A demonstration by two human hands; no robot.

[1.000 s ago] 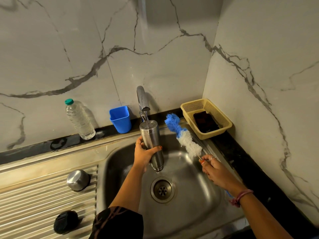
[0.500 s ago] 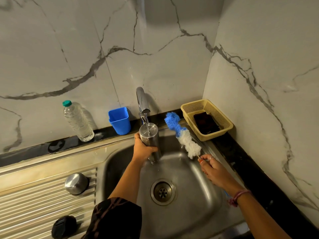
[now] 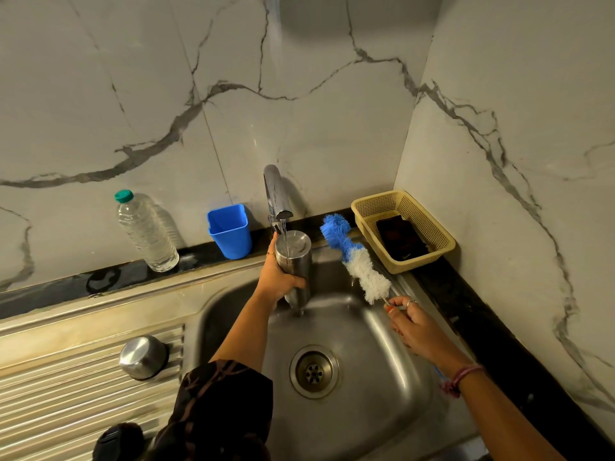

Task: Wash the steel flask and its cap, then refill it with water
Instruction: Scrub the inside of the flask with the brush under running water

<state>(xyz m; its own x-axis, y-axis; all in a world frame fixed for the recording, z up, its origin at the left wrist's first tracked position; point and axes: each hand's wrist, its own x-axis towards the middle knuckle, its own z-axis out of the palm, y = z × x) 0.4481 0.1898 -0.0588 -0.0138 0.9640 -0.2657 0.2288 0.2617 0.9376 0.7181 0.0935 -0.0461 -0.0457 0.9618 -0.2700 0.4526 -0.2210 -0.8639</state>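
My left hand (image 3: 278,281) grips the steel flask (image 3: 294,257), which is held bottom-up under the tap (image 3: 276,194). Water runs from the spout onto the flask's flat base and drips off its lower end into the sink (image 3: 366,410). My right hand (image 3: 416,331) holds the thin handle of a blue and white bottle brush (image 3: 354,257), its fluffy head pointing up and left beside the flask, not touching it. A steel cap (image 3: 143,357) sits dome-up on the ribbed drainboard (image 3: 66,394) at the left. A black cap (image 3: 116,440) lies at the bottom left edge.
A clear plastic bottle (image 3: 146,234) with a green lid and a blue cup (image 3: 230,231) stand on the black ledge behind the sink. A beige basket (image 3: 432,227) holding a dark scrub pad sits in the right corner. Marble walls close in behind and at the right.
The flask has moved up closer to the spout, with its base now right under the stream. The brush hand has barely shifted.
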